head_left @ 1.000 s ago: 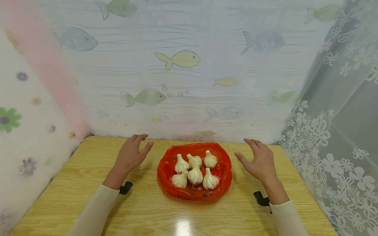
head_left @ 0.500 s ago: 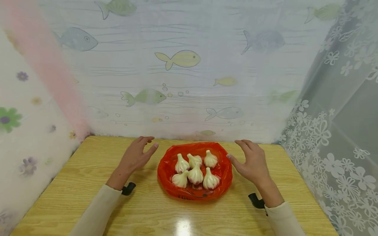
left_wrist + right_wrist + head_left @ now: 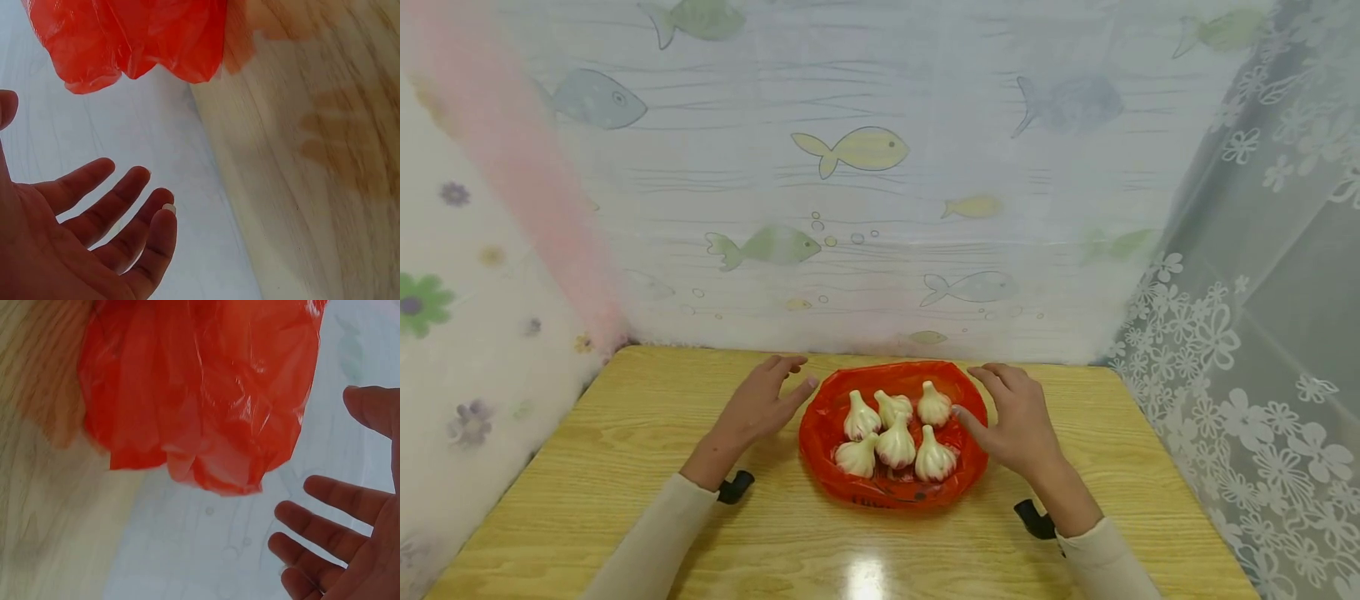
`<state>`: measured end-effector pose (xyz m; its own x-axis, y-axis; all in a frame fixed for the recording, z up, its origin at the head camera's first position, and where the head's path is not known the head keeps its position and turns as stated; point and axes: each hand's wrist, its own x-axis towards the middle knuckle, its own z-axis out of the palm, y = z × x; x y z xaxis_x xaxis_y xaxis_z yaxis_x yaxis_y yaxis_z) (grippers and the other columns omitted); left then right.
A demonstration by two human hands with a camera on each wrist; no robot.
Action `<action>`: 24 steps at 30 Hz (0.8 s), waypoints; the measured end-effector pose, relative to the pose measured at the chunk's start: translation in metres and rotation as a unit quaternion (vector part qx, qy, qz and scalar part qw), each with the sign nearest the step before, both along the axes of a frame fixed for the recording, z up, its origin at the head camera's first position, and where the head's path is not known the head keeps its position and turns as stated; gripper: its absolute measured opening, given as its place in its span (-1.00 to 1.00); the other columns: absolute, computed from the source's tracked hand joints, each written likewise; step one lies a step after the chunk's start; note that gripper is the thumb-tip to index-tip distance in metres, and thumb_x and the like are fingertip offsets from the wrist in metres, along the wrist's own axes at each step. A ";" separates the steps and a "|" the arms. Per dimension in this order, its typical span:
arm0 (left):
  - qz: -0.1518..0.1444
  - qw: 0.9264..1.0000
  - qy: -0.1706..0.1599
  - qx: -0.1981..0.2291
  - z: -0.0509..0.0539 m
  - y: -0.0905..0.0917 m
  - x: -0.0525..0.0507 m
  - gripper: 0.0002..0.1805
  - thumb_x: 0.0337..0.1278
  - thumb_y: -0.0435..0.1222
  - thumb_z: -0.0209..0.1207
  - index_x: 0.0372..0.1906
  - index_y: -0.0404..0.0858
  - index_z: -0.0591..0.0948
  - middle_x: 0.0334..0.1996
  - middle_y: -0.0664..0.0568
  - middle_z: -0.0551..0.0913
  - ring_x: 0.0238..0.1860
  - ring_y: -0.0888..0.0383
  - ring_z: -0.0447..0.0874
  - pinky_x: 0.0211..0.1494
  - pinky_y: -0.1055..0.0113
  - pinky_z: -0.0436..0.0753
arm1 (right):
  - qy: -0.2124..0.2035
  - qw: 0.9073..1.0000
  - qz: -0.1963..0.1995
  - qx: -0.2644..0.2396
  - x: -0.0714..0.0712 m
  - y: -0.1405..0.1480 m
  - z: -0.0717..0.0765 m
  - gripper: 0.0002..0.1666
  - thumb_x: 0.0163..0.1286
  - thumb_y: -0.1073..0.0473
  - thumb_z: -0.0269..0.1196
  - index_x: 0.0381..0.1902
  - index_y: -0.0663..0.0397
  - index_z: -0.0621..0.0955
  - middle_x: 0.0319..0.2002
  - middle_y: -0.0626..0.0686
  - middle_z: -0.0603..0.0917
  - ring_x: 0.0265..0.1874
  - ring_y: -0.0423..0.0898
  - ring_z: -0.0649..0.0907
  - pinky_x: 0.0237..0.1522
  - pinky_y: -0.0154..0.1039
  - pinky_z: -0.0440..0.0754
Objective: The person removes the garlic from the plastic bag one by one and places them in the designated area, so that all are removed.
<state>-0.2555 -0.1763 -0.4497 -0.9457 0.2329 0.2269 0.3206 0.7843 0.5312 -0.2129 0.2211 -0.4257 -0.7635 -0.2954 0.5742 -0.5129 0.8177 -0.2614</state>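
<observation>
Left hand [image 3: 762, 408] and right hand [image 3: 1021, 421] have moved inward, relaxed and holding nothing, flanking the red bag [image 3: 829, 477] of garlic bulbs [image 3: 896, 447] on the table [image 3: 775, 546]. Step in hand: apparently approach. Next move likely calls for light, even contact from both sides.

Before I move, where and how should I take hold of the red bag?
I'd grip the red bag by opposite stretches of its rim, left hand from the left, right hand from the right: its loose wall stands up there, clear of the garlic bulbs in the middle.
</observation>
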 end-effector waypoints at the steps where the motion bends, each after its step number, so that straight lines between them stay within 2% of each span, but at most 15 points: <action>1: -0.001 1.000 -0.003 -0.001 0.000 0.001 0.001 -0.24 0.55 0.23 0.03 0.50 -0.24 0.48 0.30 -0.20 0.59 0.29 -0.23 0.56 0.33 -0.24 0.60 | -0.001 1.000 0.004 0.001 0.001 -0.002 0.000 -0.32 0.26 -0.09 0.53 0.22 0.20 0.69 0.13 0.21 0.70 0.14 0.25 0.62 0.16 0.32 0.55; 10: -0.015 0.999 -0.035 0.001 -0.001 0.008 0.005 -0.21 0.53 0.26 0.03 0.55 -0.20 0.42 0.33 -0.16 0.57 0.31 -0.21 0.56 0.33 -0.25 0.60 | -0.009 0.999 0.031 0.003 0.004 -0.014 -0.005 -0.34 0.26 -0.05 0.53 0.22 0.18 0.69 0.09 0.17 0.70 0.08 0.19 0.65 0.18 0.24 0.58; 15: -0.020 0.999 -0.046 -0.003 -0.001 0.011 0.007 -0.23 0.53 0.17 0.08 0.59 -0.22 0.37 0.36 -0.15 0.55 0.34 -0.22 0.55 0.35 -0.25 0.58 | -0.008 0.999 0.044 0.009 0.005 -0.021 -0.008 -0.34 0.26 -0.07 0.54 0.20 0.18 0.70 0.06 0.14 0.72 0.04 0.16 0.66 0.15 0.19 0.61; 24: -0.038 0.998 -0.049 -0.026 -0.002 0.016 0.007 -0.19 0.49 0.13 0.17 0.60 -0.25 0.34 0.39 -0.16 0.55 0.35 -0.20 0.56 0.38 -0.22 0.57 | -0.033 0.998 0.045 0.039 0.012 -0.033 -0.012 -0.35 0.30 -0.09 0.53 0.22 0.17 0.70 0.05 0.11 0.73 0.04 0.13 0.66 0.17 0.18 0.61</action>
<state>-0.2486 -0.1601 -0.4521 -0.9416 0.3147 0.1202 0.3296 0.7871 0.5214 -0.2011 0.1882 -0.4379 -0.7678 -0.4064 0.4953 -0.5687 0.7884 -0.2346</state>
